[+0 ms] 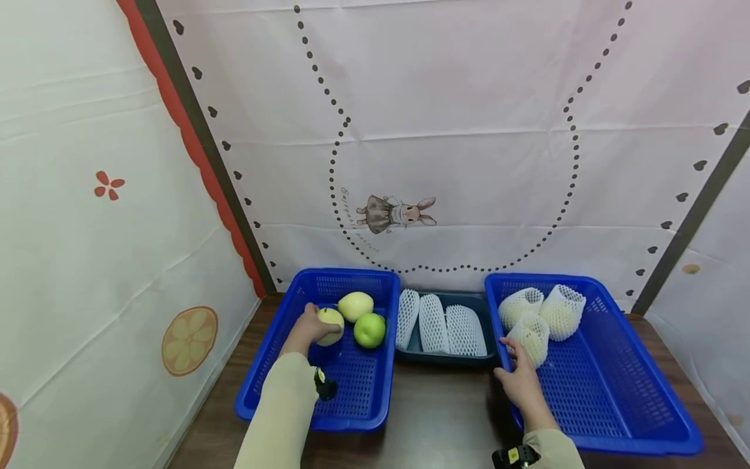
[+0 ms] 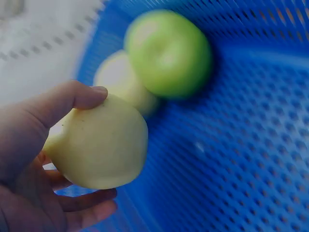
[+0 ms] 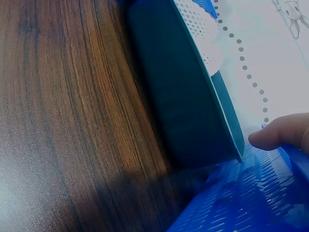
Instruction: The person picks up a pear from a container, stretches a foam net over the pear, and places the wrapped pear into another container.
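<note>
My left hand (image 1: 307, 329) grips a pale yellow pear (image 2: 104, 145), thumb on top and fingers beneath, inside the left blue basket (image 1: 353, 420). Beside it in that basket lie another pale yellow pear (image 1: 355, 306) and a green apple (image 1: 369, 330). My right hand (image 1: 521, 384) is at the left rim of the right blue basket (image 1: 638, 444), its thumb (image 3: 277, 133) reaching out by the rim and its fingers loosely bent. Several pale fruits in white foam net sleeves (image 1: 564, 312) stand in that basket, close to the right hand.
Between the baskets sits a dark green tray (image 3: 178, 92) with flat white foam net sleeves (image 1: 433, 324). All stand on a brown wooden table (image 1: 439, 410). A printed white cloth (image 1: 457, 163) hangs behind and at both sides.
</note>
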Tool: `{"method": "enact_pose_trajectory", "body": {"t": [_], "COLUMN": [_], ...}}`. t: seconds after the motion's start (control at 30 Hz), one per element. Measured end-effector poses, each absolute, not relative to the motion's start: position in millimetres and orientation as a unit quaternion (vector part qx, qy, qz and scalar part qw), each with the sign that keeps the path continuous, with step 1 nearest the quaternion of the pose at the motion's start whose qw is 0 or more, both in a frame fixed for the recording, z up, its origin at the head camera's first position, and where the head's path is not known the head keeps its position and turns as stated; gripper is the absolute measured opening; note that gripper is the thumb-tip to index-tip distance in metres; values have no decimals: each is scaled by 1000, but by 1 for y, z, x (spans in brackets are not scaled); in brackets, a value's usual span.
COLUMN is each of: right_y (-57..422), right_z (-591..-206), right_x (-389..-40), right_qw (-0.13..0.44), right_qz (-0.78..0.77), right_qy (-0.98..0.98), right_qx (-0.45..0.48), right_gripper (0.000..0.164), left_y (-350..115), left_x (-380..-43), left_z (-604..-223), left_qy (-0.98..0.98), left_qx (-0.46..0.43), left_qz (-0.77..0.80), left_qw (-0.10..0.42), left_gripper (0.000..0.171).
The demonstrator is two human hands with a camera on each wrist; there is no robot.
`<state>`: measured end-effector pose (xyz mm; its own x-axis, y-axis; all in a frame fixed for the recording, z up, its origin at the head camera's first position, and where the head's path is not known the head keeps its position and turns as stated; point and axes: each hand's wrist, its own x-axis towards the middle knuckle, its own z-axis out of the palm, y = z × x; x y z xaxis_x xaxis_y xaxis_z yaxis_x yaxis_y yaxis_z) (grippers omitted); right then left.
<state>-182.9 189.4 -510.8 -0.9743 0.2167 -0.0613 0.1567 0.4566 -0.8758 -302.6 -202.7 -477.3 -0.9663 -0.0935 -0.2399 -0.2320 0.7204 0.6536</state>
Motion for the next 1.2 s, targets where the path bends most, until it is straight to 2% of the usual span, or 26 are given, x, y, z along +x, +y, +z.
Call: {"method": "enact_pose_trajectory", "body": {"t": [0.13, 0.37, 0.6, 0.97, 1.2], "right_y": [189, 190, 190, 189, 189], "right_z": [-511, -512, -514, -510, -510], "right_x": [-182, -182, -184, -183, -182], "right_qw": [21, 22, 23, 30, 35], "right_qz": [510, 514, 517, 514, 513], "right_qy": [-853, -850, -848, -850, -851], "right_qx": [-113, -115, -113, -113, -111], "right_gripper": [58, 58, 58, 57, 57], "left_y": [-193, -162, -138, -81, -38], "left_x": [-296, -271, -242, -213, -199], "left_z": [-461, -444, -454, -470, -482], "left_qy": [915, 895, 846, 808, 791], "left_qx": [-52, -21, -23, 11, 47], "left_qz": [394, 442, 530, 589, 609], "left_qw": [66, 47, 51, -25, -36], "left_gripper": [75, 80, 84, 80, 74]}}
